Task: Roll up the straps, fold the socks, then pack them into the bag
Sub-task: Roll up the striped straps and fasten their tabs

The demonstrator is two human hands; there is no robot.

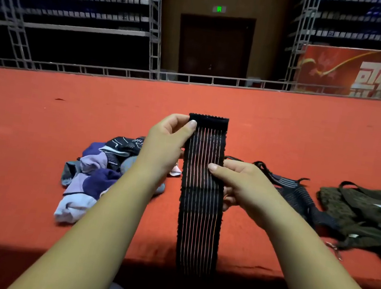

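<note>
L hand (168, 141) pinching strap (198, 219) at its top edge, R hand (235, 182) gripping its middle; tail hanging limp. Looking soft, light, stretchy, so prob. best rolling from the top.

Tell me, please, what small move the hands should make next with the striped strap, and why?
Probably turn the top end over and start rolling it downward. The left hand pinches the top corner of the strap, the right hand pinches its edge lower down, and the strap hangs flat, not yet rolled. The socks and bag lie beside it.
</note>
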